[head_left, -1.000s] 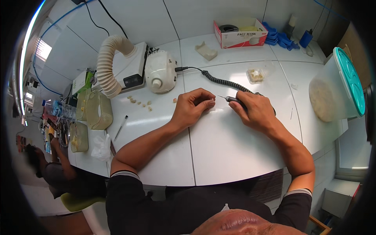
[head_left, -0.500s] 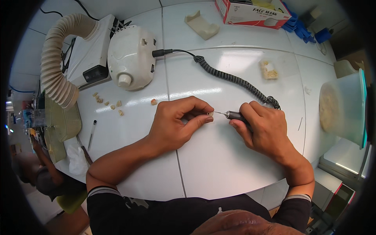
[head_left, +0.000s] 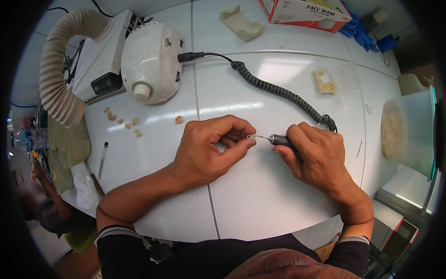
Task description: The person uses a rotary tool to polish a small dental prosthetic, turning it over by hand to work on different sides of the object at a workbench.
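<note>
My left hand (head_left: 204,146) pinches a small pale tooth-like piece (head_left: 251,136) between thumb and fingertips. A small dark spot shows on the piece. In my right hand (head_left: 318,156) is a dark rotary handpiece (head_left: 281,140), gripped like a pen with its thin metal bit pointing left. The bit's tip meets the piece or stops just short of it; I cannot tell which. From the handpiece side, a coiled black cord (head_left: 278,95) runs up to a white control unit (head_left: 155,63) with a round knob.
Several small tooth-like pieces (head_left: 135,121) lie on the white table, left of my hands. A ribbed hose (head_left: 58,60) arches at far left, above a pen (head_left: 103,160). A small clear box (head_left: 324,83), a mask box (head_left: 306,16) and a large tub (head_left: 406,132) stand rightward. Another person sits at left.
The pinched piece is turned slightly, and its dark spot shows at a different place. Both hands keep their grips. The whole view has shifted a little.
</note>
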### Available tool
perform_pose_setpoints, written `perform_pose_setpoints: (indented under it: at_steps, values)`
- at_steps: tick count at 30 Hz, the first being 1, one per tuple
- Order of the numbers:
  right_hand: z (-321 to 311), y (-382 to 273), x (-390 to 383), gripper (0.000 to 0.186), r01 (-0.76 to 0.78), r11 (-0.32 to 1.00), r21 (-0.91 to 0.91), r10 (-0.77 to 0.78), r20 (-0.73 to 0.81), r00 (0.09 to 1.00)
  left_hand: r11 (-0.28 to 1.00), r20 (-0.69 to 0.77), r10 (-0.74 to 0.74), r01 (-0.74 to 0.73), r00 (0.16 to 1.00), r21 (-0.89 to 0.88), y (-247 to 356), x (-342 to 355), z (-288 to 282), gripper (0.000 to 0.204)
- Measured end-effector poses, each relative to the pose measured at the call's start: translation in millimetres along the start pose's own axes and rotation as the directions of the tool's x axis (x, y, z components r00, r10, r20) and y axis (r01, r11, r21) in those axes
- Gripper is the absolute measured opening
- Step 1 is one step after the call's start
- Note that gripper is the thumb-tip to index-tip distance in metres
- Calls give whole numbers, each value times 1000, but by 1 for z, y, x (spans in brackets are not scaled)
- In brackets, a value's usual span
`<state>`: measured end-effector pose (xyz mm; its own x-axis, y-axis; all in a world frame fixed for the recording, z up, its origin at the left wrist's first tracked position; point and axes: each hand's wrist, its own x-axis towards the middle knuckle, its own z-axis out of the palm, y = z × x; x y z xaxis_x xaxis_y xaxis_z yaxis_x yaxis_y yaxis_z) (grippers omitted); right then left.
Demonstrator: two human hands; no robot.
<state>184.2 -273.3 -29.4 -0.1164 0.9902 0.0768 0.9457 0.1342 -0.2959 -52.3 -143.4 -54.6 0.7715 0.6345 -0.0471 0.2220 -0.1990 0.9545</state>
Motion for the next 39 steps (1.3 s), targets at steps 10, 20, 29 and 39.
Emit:
perform_pose_setpoints:
  at_steps: [10,20,29,39]
  values:
    - [0,-2,2,35,7,999,-44,-7,4,1000,1000,4,-11,11,1000,-4,1,1,-1,16]
    - [1,-1,4,36,11,999,-47,-11,9,1000,1000,14,-9,9,1000,3,0,1,-3,17]
    - [0,-1,4,37,21,998,-53,-21,-1,1000,1000,27,-29,29,999,-3,0,0,-3,18]
    - [0,-1,4,38,22,999,-47,-21,8,1000,999,29,-31,31,999,-12,0,0,-3,17]
